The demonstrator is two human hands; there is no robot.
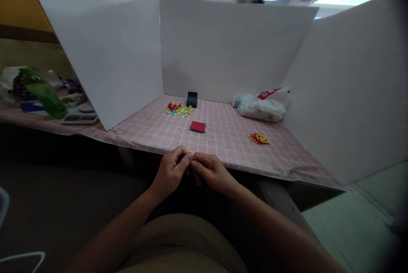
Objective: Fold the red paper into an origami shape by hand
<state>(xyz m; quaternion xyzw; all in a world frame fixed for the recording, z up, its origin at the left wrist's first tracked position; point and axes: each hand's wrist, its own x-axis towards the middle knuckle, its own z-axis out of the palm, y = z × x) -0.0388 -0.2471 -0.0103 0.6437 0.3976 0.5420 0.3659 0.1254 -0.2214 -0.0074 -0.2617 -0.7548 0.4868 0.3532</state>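
Note:
My left hand (172, 169) and my right hand (212, 171) meet just in front of the table's near edge, thumbs and fingertips pressed together. Whatever they pinch between them is too small or hidden to make out. Beyond them on the checked cloth lies a small stack of red paper squares (198, 126). Farther back is a cluster of small folded paper pieces, orange-red ones (174, 106) beside yellow ones (185, 111), with a light blue one (174, 112) among them.
White panels (236, 48) enclose the pink checked table (223, 150). A dark phone-like slab (191, 99) leans at the back. On the right are a white plastic bag (263, 108) and a red-yellow cutout (259, 139). Outside, left, stand a green bottle (44, 94) and a scale (79, 119).

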